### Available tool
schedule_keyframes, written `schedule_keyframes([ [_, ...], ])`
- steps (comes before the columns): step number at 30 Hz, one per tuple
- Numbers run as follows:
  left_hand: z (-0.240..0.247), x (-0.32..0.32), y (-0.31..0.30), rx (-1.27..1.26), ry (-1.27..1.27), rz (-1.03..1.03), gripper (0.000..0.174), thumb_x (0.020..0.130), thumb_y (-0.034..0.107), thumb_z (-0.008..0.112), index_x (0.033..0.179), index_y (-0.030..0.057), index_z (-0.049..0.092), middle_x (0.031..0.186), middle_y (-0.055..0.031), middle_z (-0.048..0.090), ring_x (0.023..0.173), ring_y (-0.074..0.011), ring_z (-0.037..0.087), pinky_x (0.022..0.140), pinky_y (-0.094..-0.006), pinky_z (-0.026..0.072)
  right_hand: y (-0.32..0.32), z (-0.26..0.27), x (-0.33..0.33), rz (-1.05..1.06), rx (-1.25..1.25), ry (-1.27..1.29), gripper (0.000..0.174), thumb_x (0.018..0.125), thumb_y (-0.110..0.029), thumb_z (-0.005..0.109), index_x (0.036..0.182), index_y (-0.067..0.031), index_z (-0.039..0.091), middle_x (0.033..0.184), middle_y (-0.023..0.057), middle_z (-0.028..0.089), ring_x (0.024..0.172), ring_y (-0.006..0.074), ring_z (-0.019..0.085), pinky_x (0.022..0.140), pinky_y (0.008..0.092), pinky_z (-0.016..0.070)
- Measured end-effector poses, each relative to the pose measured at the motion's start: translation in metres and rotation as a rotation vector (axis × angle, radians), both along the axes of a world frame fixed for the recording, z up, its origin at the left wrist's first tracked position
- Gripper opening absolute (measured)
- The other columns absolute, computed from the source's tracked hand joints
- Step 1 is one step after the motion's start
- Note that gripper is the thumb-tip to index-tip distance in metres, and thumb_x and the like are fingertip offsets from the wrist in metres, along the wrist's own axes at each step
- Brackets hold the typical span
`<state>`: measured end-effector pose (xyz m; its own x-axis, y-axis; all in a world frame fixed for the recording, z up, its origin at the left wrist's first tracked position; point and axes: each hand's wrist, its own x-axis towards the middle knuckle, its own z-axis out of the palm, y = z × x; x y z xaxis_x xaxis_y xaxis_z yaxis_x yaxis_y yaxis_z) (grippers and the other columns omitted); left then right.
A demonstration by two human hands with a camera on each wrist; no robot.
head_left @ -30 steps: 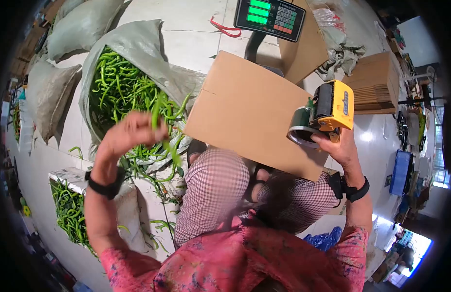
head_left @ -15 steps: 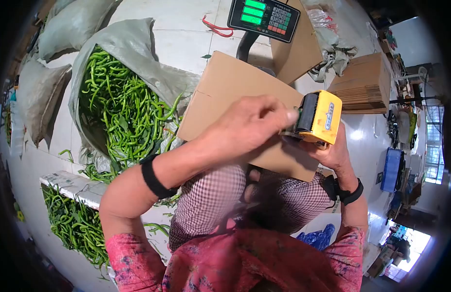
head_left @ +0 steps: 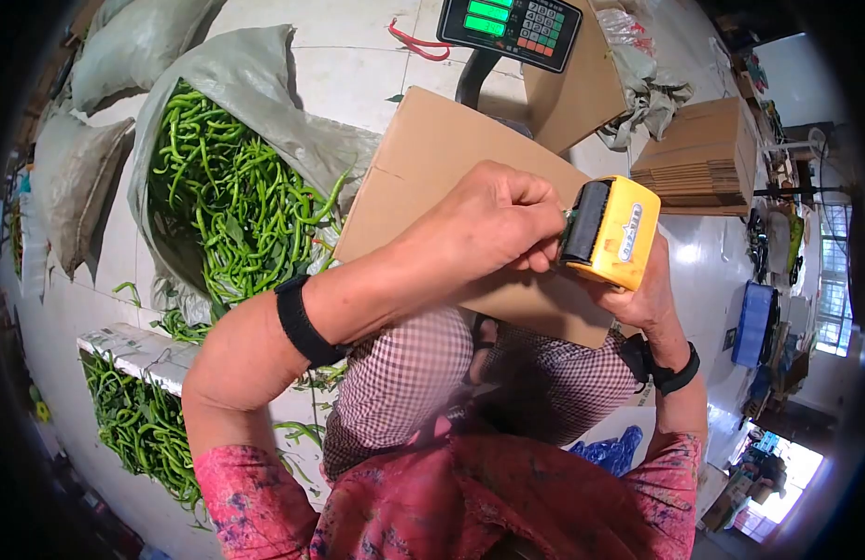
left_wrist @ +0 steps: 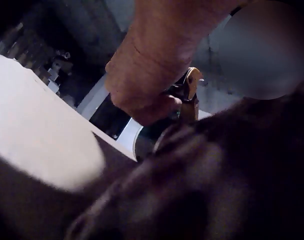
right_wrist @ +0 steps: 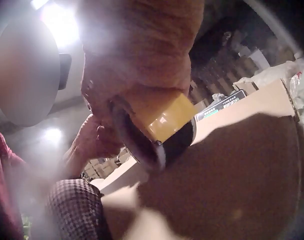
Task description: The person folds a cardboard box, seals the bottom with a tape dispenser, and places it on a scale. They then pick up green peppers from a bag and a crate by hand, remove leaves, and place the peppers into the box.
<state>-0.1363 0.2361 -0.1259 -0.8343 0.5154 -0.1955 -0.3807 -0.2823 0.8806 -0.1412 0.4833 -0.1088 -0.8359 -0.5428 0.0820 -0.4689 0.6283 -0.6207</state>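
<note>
The right hand (head_left: 648,293) grips a yellow tape dispenser (head_left: 626,233), held up over the right edge of a brown carton (head_left: 442,154), with the black roller (head_left: 589,222) facing left. The left hand (head_left: 507,222) reaches across above the carton with its fingers curled in, thumb and forefinger pinching the end of the green tape (head_left: 570,216) beside that roller. Checked trousers (head_left: 404,378) show at the carton's near edge. Past its left edge, an open sack (head_left: 255,84) of green peppers (head_left: 236,205) lies on the floor, while a lit scale display (head_left: 507,23) stands beyond the far edge and stacked flat cardboard (head_left: 698,154) sits beyond the far right corner
</note>
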Motion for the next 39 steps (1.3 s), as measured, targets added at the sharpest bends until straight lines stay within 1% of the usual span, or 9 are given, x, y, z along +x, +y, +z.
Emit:
schedule_keyframes([
  [8,-0.027,0.000,-0.001,0.065,-0.217,-0.022,0.018,0.090,0.011,0.050,0.090,-0.0035,0.061,0.075,-0.0108,0.066,0.066,-0.0170,0.066,0.057,-0.0272,0.0547,0.008,-0.011,0.004,0.099,0.159,0.222,0.066,0.059,-0.018,0.079,0.118,-0.0019,0.054,0.101,0.0156,0.062,0.090,0.0350,0.061,0.080,0.0387,0.0482],
  [10,-0.036,-0.001,0.002,0.083,-0.232,-0.003,0.018,0.090,0.011,0.050,0.091,-0.0038,0.061,0.077,-0.0124,0.066,0.067,-0.0194,0.067,0.059,-0.0296,0.0567,0.003,-0.009,0.009,-0.041,-0.079,0.061,0.057,0.060,-0.020,0.080,0.112,-0.0043,0.060,0.104,0.0161,0.063,0.092,0.0354,0.060,0.079,0.0404,0.0480],
  [12,-0.033,0.002,-0.003,0.255,-0.296,0.027,0.018,0.090,0.011,0.050,0.091,-0.0040,0.060,0.079,-0.0145,0.066,0.069,-0.0226,0.069,0.062,-0.0312,0.0586,0.008,-0.006,0.009,0.021,0.167,0.147,0.051,0.061,-0.020,0.079,0.107,-0.0064,0.064,0.106,0.0154,0.064,0.091,0.0355,0.061,0.079,0.0410,0.0488],
  [13,-0.029,0.003,-0.005,0.278,-0.333,0.017,0.026,0.094,0.018,0.049,0.089,-0.0052,0.060,0.079,-0.0151,0.065,0.068,-0.0206,0.068,0.058,-0.0260,0.0571,0.004,0.000,0.005,0.155,0.198,0.224,0.050,0.061,-0.021,0.078,0.107,-0.0075,0.064,0.108,0.0147,0.064,0.093,0.0363,0.060,0.081,0.0406,0.0485],
  [17,-0.025,0.003,-0.002,0.235,-0.402,0.023,0.022,0.093,0.017,0.054,0.087,-0.0036,0.059,0.076,-0.0133,0.064,0.065,-0.0181,0.067,0.056,-0.0255,0.0564,0.004,-0.007,0.006,0.087,0.136,0.180,0.052,0.060,-0.020,0.079,0.108,-0.0064,0.064,0.109,0.0153,0.063,0.094,0.0360,0.060,0.082,0.0399,0.0483],
  [25,-0.022,0.005,-0.008,-0.065,0.060,0.121,0.015,0.090,0.015,0.060,0.083,0.0024,0.060,0.070,0.0001,0.058,0.060,-0.0066,0.056,0.056,-0.0205,0.0454,-0.002,0.003,0.006,0.025,0.145,0.080,0.069,0.059,-0.019,0.082,0.120,-0.0023,0.054,0.111,0.0155,0.061,0.099,0.0329,0.061,0.086,0.0376,0.0476],
  [30,-0.014,0.002,-0.040,-0.155,0.059,0.160,0.014,0.091,0.015,0.060,0.082,0.0034,0.060,0.070,0.0025,0.056,0.058,-0.0052,0.050,0.055,-0.0200,0.0398,-0.025,0.018,-0.001,0.081,0.111,0.082,0.081,0.055,-0.019,0.085,0.124,-0.0035,0.045,0.105,0.0151,0.062,0.094,0.0349,0.063,0.082,0.0369,0.0494],
  [32,-0.019,-0.002,-0.060,-0.273,0.056,0.205,0.013,0.090,0.014,0.061,0.082,0.0037,0.060,0.070,0.0027,0.055,0.058,-0.0052,0.050,0.055,-0.0199,0.0399,-0.038,0.020,-0.002,0.021,0.009,0.066,0.066,0.056,-0.016,0.081,0.114,-0.0038,0.051,0.096,0.0146,0.066,0.084,0.0332,0.066,0.076,0.0360,0.0514],
  [39,-0.014,0.010,-0.093,-0.235,0.043,0.301,0.014,0.089,0.015,0.061,0.081,0.0047,0.060,0.068,0.0033,0.055,0.056,-0.0046,0.048,0.054,-0.0196,0.0388,-0.061,0.032,-0.003,0.090,0.140,0.067,0.063,0.060,-0.025,0.087,0.106,-0.0047,0.050,0.089,0.0165,0.063,0.084,0.0366,0.064,0.072,0.0390,0.0506],
])
